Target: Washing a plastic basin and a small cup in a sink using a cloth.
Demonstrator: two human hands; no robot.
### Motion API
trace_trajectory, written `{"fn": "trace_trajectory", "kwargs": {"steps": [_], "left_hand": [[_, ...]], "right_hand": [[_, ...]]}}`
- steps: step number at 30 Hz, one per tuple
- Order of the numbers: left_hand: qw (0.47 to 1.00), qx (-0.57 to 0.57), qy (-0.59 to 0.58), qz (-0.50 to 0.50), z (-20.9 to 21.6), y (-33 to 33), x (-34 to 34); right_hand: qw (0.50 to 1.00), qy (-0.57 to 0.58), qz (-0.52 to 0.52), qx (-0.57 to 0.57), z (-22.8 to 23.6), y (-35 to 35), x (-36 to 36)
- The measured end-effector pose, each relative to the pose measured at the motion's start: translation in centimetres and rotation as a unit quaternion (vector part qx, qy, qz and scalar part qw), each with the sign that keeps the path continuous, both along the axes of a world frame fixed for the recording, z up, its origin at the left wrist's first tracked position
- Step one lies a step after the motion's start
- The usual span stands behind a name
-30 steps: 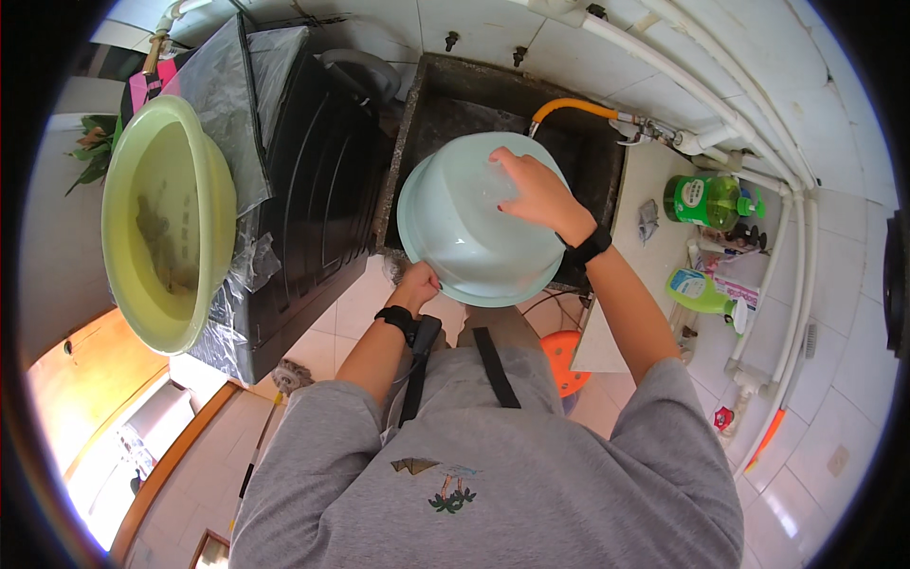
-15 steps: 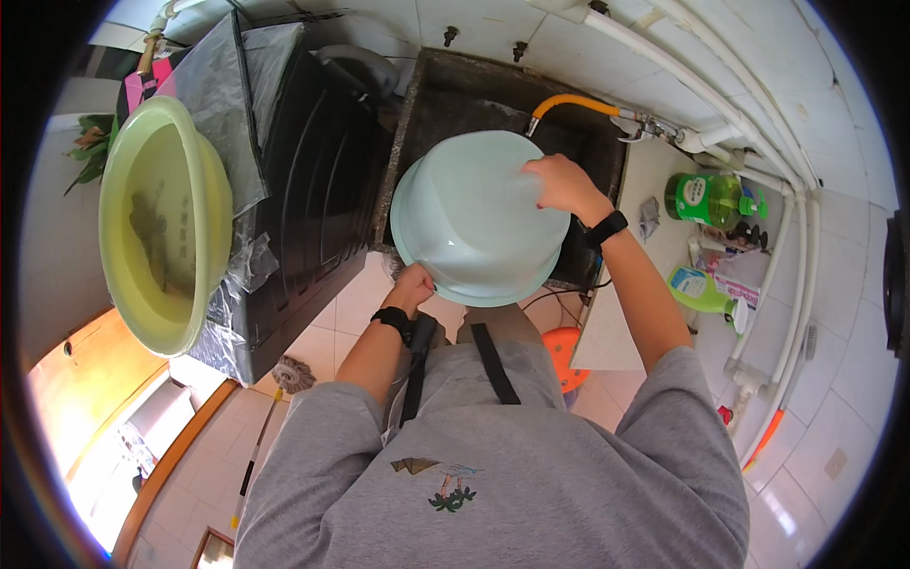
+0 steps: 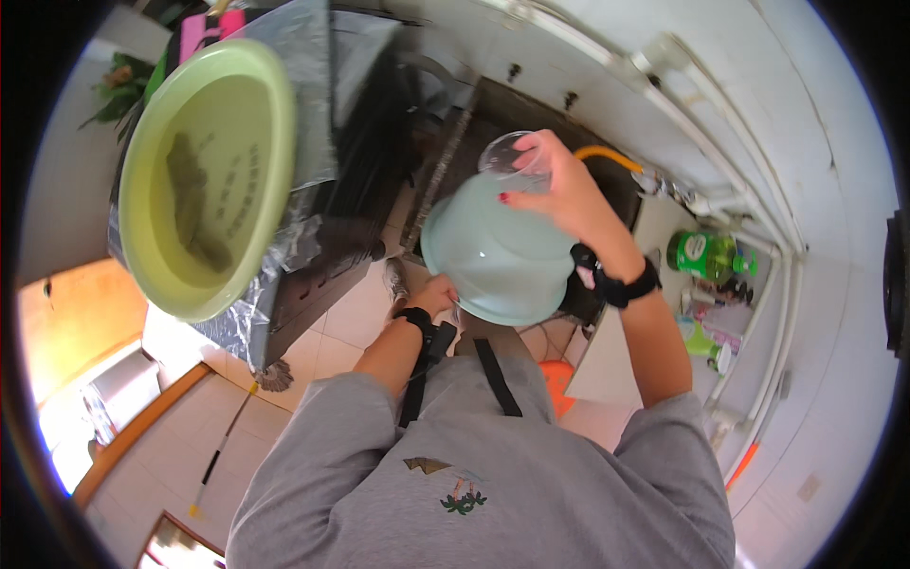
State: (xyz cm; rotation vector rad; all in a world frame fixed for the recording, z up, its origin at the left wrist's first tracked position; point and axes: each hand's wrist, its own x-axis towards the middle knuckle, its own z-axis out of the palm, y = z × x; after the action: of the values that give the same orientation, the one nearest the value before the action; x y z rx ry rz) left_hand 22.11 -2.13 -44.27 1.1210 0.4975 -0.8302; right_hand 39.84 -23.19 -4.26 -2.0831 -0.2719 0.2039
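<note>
- Clamped around a small clear cup, my right hand held it at the far rim of the pale green basin, fingers wrapped over the cup's side, with red nails showing.
- At the basin's near rim, my left hand gripped the edge from below; I could see the fingers closed on it, though the fingertips were hidden by the basin.
- Between the two hands the basin was tilted, its hollow facing up toward me, above the dark sink set against the tiled wall.
- Both wrists carried black bands, and grey sleeves ran back to the lower edge of the view.
- Behind the right hand an orange hose curved toward the wall pipes.
- Well to the left, a larger yellow-green basin with murky water rested on the foil-covered worktop, at its left edge.
- Off to the right, a green bottle stood near the wall, well apart from the hands.
- Below the pale basin an orange object lay on the floor tiles; I could not tell what it was.
</note>
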Motion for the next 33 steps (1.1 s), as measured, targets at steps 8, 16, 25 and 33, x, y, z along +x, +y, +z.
{"fn": "trace_trajectory", "kwargs": {"steps": [8,16,25,33], "left_hand": [[0.962,-0.233,0.139,-0.026,-0.2,-0.3,0.4],[0.958,-0.099,0.265,-0.041,12.5,-1.0,4.6],[0.948,-0.111,0.292,-0.06,9.5,-2.0,4.3],[0.949,-0.081,0.301,-0.054,9.7,-2.6,4.7]], "right_hand": [[0.946,-0.275,0.121,-0.121,8.7,22.5,0.4],[0.84,-0.323,0.17,-0.402,3.4,29.6,6.0],[0.89,-0.102,0.301,-0.327,2.1,30.9,5.3],[0.931,0.135,0.317,0.118,1.9,30.0,6.8]]}}
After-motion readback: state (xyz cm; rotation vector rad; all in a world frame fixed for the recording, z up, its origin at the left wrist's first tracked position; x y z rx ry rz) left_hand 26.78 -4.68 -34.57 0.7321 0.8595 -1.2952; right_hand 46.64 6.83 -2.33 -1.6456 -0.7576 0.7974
